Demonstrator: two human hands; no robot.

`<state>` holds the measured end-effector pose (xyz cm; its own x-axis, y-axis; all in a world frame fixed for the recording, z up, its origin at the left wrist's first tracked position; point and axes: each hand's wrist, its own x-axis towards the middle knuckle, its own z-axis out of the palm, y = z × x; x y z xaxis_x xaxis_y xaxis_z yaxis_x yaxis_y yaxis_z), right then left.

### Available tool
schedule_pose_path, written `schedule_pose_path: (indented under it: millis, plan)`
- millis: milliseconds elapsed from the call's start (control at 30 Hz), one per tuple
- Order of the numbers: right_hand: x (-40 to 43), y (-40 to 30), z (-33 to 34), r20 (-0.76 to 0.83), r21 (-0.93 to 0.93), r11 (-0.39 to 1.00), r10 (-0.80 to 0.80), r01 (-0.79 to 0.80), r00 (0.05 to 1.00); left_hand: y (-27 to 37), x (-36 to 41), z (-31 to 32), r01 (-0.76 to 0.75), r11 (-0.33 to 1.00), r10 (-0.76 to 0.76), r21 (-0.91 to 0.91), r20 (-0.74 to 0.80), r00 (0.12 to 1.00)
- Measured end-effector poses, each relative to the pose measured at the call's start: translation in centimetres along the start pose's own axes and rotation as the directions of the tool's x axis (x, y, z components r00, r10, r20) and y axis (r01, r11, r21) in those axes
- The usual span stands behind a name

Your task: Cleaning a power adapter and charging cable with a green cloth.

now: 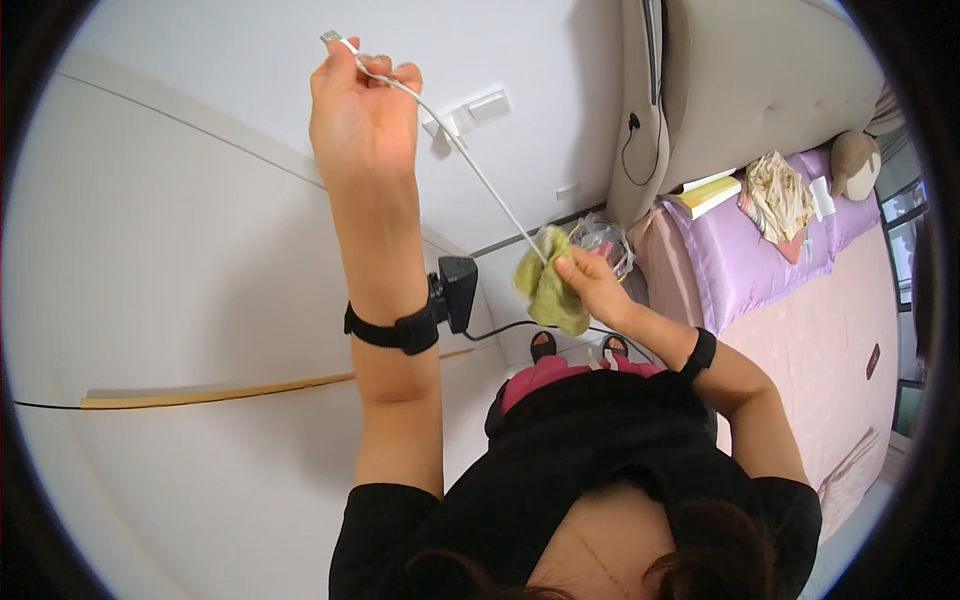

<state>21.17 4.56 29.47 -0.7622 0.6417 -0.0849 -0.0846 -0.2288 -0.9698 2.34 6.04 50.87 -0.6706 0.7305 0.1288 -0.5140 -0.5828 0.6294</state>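
High at the upper left, my left hand (pixel 367 112) grips a white USB cable (pixel 480 174) close to its metal plug (pixel 331 36), which points up past my fingertips. From there the cable slants down, fairly taut, to a crumpled green cloth (pixel 559 296). My right hand (pixel 596 281) pinches this cloth around the cable, lower and to the right. The cable's other end is hidden in or behind the cloth.
Behind the cable, the white wall carries a switch or socket plate (pixel 487 107). A clear plastic-lined bin (pixel 604 244) stands by the bed (pixel 795 360). On the purple pillow (pixel 720 255) lie an open book (pixel 705 196) and a patterned cloth (pixel 778 196). A white cabinet (pixel 187 262) fills the left.
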Motion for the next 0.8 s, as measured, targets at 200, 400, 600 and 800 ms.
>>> schedule_pose_path:
  millis: [200, 400, 600, 800]
  plan:
    - [3.3, -8.8, 2.0, -0.222, 0.262, 0.928, -0.208, 0.264, 0.953, -4.2, -3.1, -1.6, 0.09, 0.987, -0.111, 0.135, 0.154, 0.982]
    - [4.2, -10.0, 4.6, -0.145, -0.135, 0.922, -0.382, 0.364, 0.913, -4.3, -3.8, -0.9, 0.012, 0.962, -0.061, 0.273, 0.172, 0.983]
    - [3.0, -7.9, 4.5, -0.061, -0.315, 0.866, -0.427, 0.389, 0.902, -0.2, -1.9, -0.3, 0.095, 0.996, -0.095, -0.004, -0.045, 0.995]
    - [0.8, -5.0, 2.8, 0.039, -0.411, 0.852, -0.339, 0.324, 0.94, 4.9, 2.0, -0.6, 0.052, 0.984, -0.076, -0.173, -0.141, 0.987]
